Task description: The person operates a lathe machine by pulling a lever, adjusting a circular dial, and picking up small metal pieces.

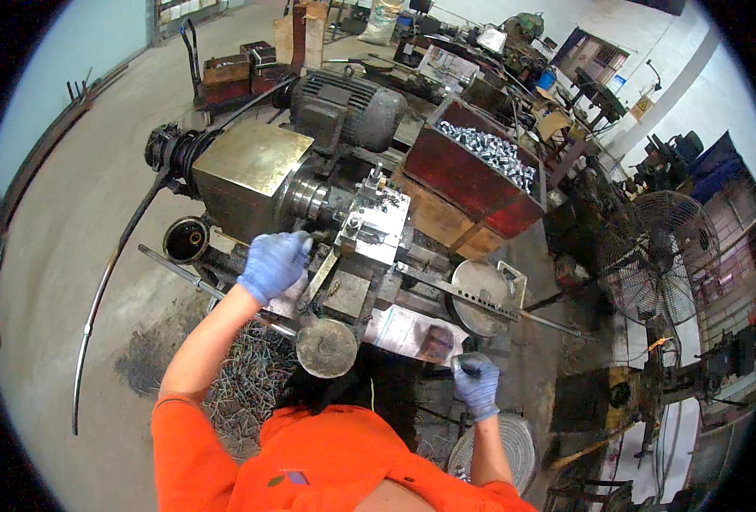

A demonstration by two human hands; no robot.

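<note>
Orange sleeves [224, 452] nearest, gloved left hand [274, 263] grasping lathe chuck [308, 198], right hand [477, 381] clenched around a small metal part [457, 363].

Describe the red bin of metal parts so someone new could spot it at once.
Start at the lathe in the middle of the floor, where the left hand reaches the chuck. Just behind and right of its grey motor sits the red bin, on a wooden board. It alone is heaped with shiny silver parts.
</note>
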